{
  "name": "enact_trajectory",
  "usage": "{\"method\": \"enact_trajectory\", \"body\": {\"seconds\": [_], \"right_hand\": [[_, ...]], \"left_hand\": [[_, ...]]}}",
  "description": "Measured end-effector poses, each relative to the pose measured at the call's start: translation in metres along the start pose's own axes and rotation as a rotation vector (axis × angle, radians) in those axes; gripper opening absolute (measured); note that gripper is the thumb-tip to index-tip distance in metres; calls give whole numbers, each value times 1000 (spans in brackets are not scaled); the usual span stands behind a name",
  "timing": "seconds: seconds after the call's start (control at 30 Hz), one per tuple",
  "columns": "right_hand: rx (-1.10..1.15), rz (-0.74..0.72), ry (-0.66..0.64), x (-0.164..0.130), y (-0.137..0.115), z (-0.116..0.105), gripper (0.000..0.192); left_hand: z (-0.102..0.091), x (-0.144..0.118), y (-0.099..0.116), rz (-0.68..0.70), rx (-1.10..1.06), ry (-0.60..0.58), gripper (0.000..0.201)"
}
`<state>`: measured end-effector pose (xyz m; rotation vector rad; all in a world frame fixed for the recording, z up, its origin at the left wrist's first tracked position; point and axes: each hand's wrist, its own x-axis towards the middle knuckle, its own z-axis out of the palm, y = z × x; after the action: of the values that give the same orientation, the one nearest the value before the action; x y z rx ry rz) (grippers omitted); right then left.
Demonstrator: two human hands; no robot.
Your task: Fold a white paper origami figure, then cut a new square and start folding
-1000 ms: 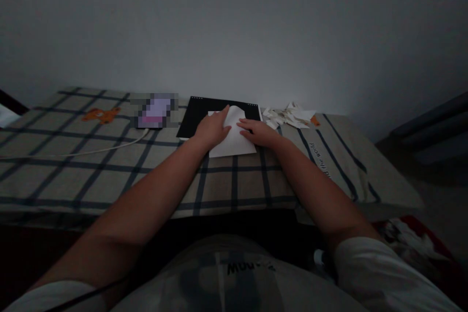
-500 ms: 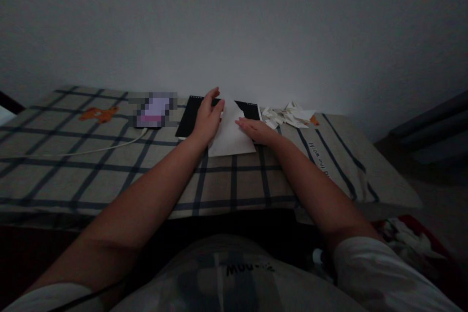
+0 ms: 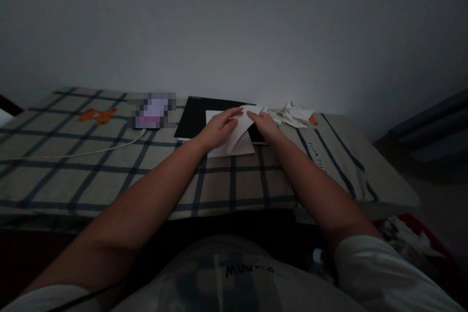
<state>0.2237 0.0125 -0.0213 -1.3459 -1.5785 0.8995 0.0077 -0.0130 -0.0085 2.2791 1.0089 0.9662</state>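
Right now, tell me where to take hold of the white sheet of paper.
Take the white paper by its near edge, coming from the person's side. That edge overhangs the black pad onto the checked cloth and is bare, while the left hand and right hand cover the far part.

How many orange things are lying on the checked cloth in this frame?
2. An orange figure lies far left, beyond the white cable. A small orange scrap sits at the right edge of the paper scraps, which may hide more.
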Motion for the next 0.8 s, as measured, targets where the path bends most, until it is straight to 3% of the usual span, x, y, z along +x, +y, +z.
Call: {"method": "enact_trajectory", "body": {"seconds": [0.07, 0.17, 0.27, 0.33, 0.47, 0.67, 0.8], "right_hand": [[163, 64, 53, 1, 0, 2, 36], [357, 140, 54, 0, -3, 3, 27], [410, 190, 57, -1, -5, 1, 26], [391, 190, 69, 0, -4, -1, 31], [432, 159, 97, 3, -1, -4, 41], [510, 269, 67, -1, -12, 1, 23], [354, 277, 51, -7, -18, 3, 9]], "left_hand": [[-1, 1, 0, -28, 145, 17, 56], [0, 2, -1, -179, 301, -99, 67], [0, 1, -2, -273, 415, -258, 70], [-2, 0, -2, -282, 491, -290, 69], [-11, -2, 5, -322, 586, -209, 69], [-22, -6, 11, -405, 759, -121, 67], [-22, -4, -1, -318, 770, -139, 60]]}}
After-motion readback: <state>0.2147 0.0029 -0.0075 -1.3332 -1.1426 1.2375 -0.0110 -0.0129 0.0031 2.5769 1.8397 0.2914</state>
